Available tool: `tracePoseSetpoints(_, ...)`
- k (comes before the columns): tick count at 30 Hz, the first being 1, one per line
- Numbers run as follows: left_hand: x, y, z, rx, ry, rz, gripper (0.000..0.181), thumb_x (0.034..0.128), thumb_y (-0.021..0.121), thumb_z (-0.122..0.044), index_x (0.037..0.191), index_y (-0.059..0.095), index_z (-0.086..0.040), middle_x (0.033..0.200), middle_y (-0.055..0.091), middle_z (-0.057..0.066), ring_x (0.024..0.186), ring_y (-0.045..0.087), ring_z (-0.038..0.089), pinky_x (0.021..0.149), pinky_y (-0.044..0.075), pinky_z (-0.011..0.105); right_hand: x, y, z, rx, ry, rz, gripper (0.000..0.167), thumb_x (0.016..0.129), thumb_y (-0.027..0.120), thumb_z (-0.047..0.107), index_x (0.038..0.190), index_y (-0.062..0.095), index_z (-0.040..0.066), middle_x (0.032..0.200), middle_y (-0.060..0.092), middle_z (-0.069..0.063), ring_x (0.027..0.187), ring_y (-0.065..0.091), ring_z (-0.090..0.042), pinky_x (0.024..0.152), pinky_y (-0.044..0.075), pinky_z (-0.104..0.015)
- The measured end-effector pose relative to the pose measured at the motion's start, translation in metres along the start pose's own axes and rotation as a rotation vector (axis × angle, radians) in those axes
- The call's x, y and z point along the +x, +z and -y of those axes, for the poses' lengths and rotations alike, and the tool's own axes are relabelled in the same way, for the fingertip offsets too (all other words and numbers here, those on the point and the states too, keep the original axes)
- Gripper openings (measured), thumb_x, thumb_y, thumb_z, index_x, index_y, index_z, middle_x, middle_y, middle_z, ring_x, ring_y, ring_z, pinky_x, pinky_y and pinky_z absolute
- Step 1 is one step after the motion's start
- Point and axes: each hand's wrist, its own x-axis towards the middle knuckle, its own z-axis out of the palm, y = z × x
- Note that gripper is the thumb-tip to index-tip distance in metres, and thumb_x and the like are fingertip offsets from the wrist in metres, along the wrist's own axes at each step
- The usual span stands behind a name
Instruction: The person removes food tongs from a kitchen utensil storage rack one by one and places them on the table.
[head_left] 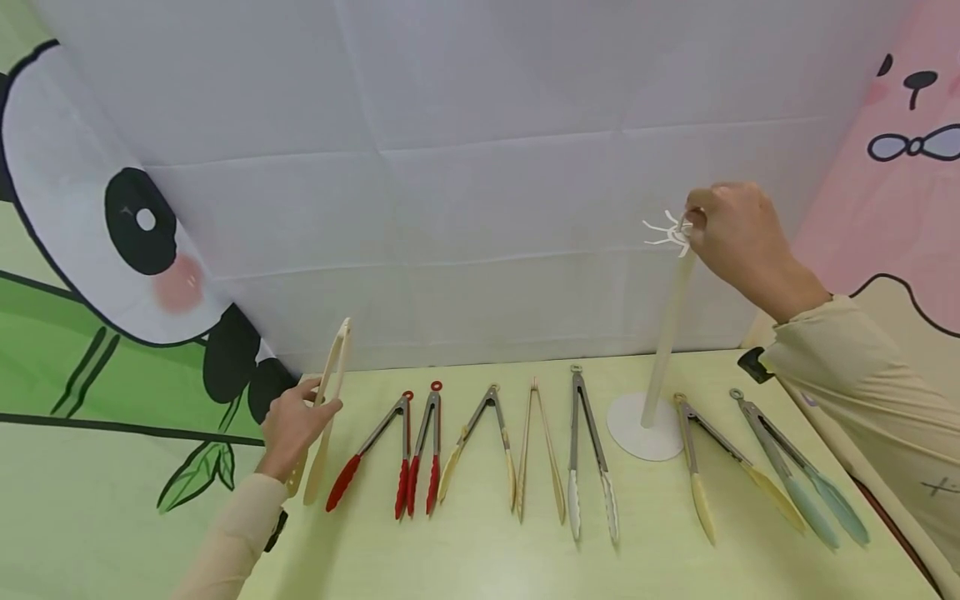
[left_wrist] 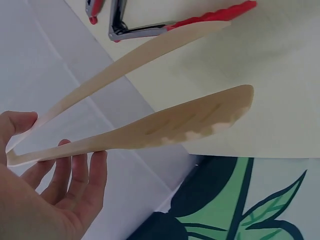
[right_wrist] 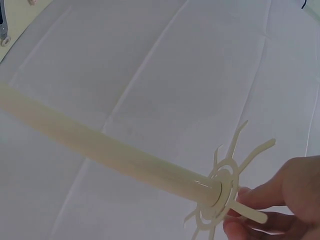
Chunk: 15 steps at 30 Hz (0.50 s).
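My left hand holds pale beige tongs at the left end of the table, with the hinge end up. In the left wrist view the thumb lies on one arm and the fingers on the other, and the tong arms are spread apart. At the right, a white stand has a tall pole, a round base and a spoked hook ring on top. My right hand pinches the ring's edge near one hook; some fingertips are hidden behind it.
On the table lie several tongs in a row: red-tipped tongs, yellow-tipped tongs, slim tan tongs, white-tipped tongs, more yellow-tipped tongs and blue-green tongs. A pale cloth hangs behind.
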Motion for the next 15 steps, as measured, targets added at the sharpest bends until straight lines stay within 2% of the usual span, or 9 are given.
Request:
tracePoseSetpoints(4, 0.001, 0.000, 0.011, -0.004, -0.017, 0.025, 0.054, 0.0852, 0.064, -0.029, 0.132, 0.054, -0.003, 0.102, 0.064, 0.024, 0.067, 0.061, 0.026, 0.049, 0.046, 0.034, 0.000, 0.001, 0.000, -0.004, 0.009, 0.006, 0.017, 0.082, 0.050, -0.007, 0.085, 0.067, -0.010, 0.077, 0.063, -0.027, 0.068, 0.057, -0.041, 0.066, 0.042, -0.051)
tracePoseSetpoints(15, 0.001, 0.002, 0.035, 0.045, -0.064, 0.055, 0.059, 0.0843, 0.064, -0.033, 0.132, 0.052, 0.000, 0.103, 0.065, 0.025, 0.069, 0.063, 0.027, 0.050, 0.043, 0.033, -0.001, 0.001, 0.001, -0.011, 0.009, 0.007, 0.017, 0.083, 0.050, -0.008, 0.086, 0.066, -0.011, 0.077, 0.062, -0.028, 0.069, 0.057, -0.042, 0.066, 0.042, -0.051)
